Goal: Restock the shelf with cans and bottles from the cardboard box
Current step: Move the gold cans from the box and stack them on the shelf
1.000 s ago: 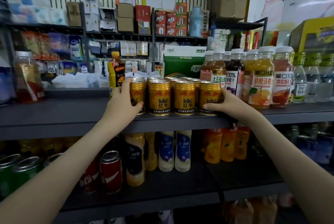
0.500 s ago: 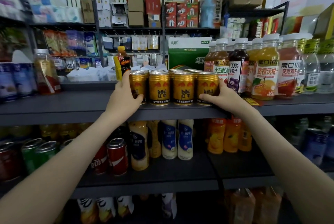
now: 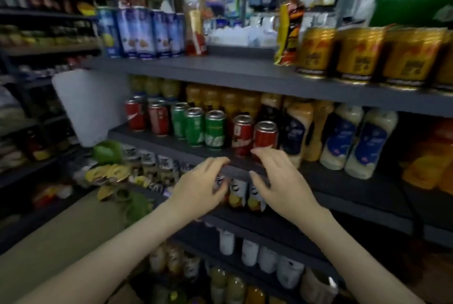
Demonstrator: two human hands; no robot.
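Head view, quite blurry. Shows a dark grey shelf (image 3: 220,68) full of drinks. Has the gold cans (image 3: 360,53) up on the top board, far to the right, standing in a row at the front edge. Has a tall dark bottle (image 3: 290,24) just left of them, and blue cans (image 3: 144,31) further left. One board down: red cans (image 3: 266,135), green cans (image 3: 215,129) and white bottles (image 3: 367,142). Shows the left hand (image 3: 198,188) and the right hand (image 3: 284,181) side by side, near, just in front of that board's edge, below the red cans. Holding nothing in either hand, fingers bent loosely, not gripping.
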